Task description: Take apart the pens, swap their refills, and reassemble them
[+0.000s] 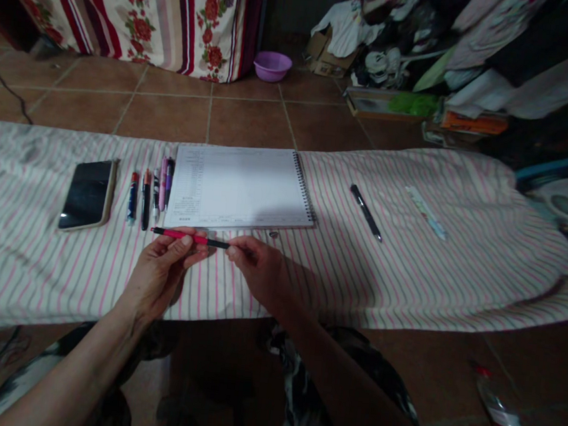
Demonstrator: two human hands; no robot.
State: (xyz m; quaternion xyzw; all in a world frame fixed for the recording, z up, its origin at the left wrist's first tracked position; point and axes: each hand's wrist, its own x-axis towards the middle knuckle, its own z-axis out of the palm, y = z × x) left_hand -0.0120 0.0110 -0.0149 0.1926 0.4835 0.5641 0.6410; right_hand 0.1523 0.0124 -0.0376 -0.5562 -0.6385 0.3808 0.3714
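A red pen with a black grip lies level between my two hands, just in front of the notebook. My left hand pinches its red barrel between thumb and fingers. The fingertips of my right hand close on the black end, and the tip there is hidden. Behind them a spiral notebook lies open at a mostly blank page, its coil on the right. Several pens stand in a row left of it, among them a blue pen with a red top and a pink pen.
A phone lies dark at the left. Right of the notebook are a black pen and a pale patterned pen or stick. A striped cloth covers the surface. On the floor are a purple basin and a bottle.
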